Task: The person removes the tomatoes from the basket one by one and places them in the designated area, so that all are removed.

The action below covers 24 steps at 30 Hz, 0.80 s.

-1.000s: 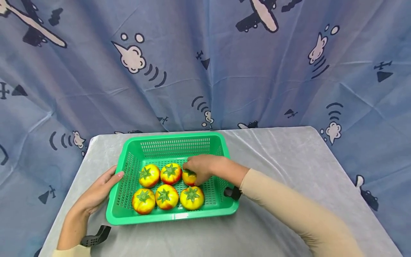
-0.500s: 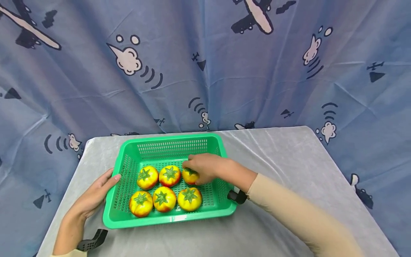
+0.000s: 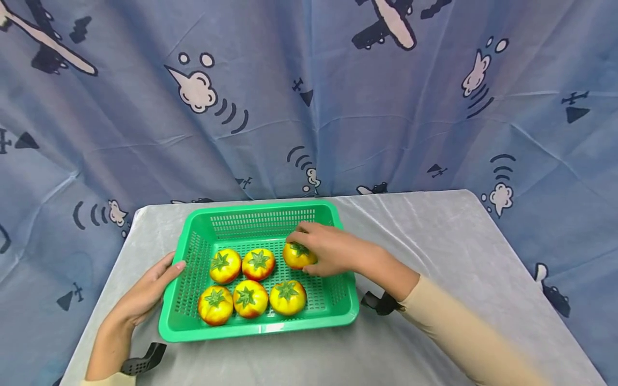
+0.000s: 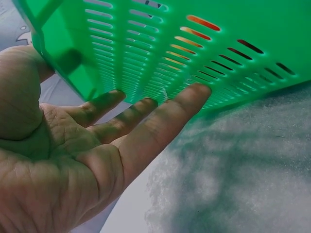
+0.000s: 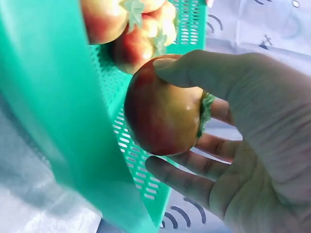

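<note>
In the head view, a green plastic basket [image 3: 260, 328] holds several yellow-and-red tomatoes with green leafy tops. My right hand [image 3: 333, 248] grips one tomato [image 3: 298, 256] inside the basket, near its right side. The right wrist view shows the thumb and fingers around that tomato [image 5: 165, 109], held up off the slotted floor. My left hand [image 3: 149, 289] holds the basket's left side, thumb over the rim. Its fingers [image 4: 160, 124] lie fairly straight against the slotted outer wall in the left wrist view.
A tomato [image 3: 258, 264] and another tomato [image 3: 225, 266] sit in the back row, with a front row of tomatoes [image 3: 288, 298] nearer me. The basket stands on a grey cloth-covered table [image 3: 425, 241]. Behind hangs a blue printed curtain [image 3: 270, 107].
The right hand has lifted the back-right tomato and shifted it a little right and away from the others. The left hand keeps its place on the basket.
</note>
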### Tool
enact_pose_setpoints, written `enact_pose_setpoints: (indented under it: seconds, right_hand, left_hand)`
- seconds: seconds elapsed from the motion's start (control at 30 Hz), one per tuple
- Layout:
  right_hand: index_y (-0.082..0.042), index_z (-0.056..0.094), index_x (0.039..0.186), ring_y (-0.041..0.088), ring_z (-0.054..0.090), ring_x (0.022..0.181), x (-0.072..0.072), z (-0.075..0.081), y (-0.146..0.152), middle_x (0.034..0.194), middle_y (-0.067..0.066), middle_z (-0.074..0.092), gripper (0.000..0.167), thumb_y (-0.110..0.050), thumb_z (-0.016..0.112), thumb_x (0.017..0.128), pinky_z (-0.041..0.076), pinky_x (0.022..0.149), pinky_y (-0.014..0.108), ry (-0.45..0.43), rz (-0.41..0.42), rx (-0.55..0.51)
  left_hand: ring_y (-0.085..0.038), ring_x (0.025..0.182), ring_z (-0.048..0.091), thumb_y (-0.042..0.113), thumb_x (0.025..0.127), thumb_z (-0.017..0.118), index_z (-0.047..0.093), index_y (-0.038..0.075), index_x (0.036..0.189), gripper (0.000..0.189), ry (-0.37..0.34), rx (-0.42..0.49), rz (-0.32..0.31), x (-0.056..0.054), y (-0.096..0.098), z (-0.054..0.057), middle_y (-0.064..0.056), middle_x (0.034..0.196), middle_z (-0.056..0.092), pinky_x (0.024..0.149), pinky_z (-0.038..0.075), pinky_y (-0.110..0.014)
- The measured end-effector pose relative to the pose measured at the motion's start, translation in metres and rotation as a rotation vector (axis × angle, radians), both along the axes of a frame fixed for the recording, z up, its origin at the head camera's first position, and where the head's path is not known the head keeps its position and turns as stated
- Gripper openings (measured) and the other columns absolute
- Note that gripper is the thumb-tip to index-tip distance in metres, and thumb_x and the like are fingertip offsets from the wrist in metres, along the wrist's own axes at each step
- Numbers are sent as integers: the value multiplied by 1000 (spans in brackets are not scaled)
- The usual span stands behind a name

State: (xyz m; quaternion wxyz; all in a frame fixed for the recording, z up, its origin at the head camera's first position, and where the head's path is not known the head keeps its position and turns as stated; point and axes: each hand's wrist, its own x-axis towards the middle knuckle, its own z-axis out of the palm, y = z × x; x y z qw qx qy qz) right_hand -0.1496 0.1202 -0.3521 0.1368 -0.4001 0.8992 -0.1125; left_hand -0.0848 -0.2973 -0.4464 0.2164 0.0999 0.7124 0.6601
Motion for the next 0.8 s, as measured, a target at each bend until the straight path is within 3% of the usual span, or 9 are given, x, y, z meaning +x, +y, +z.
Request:
enact_pose_setpoints:
  seconds: [0.23,0.43,0.8]
  right_hand:
    - [-19,59,145,20,63,109,7,5,16,136,9,61,60,-27,85,90,59,95,39,29,-44,-121]
    - [-17,63,136,19,61,110,6,4,30,132,6,60,56,-23,86,86,58,95,37,70,-83,-225]
    - [-14,62,144,23,61,118,9,1,49,137,9,60,61,-25,85,89,57,99,42,98,-150,-295]
  left_hand:
    - [-16,110,76,24,118,32,-2,-9,165,66,-7,-11,0,0,-1,-1,7,129,70,88,66,-38]
    - [-16,109,76,24,118,32,-1,-8,165,67,-6,-13,4,0,-2,-1,8,127,71,88,66,-37]
    - [-13,116,73,26,118,32,0,-2,167,65,-81,70,4,-1,-4,-3,11,131,70,92,65,-38]
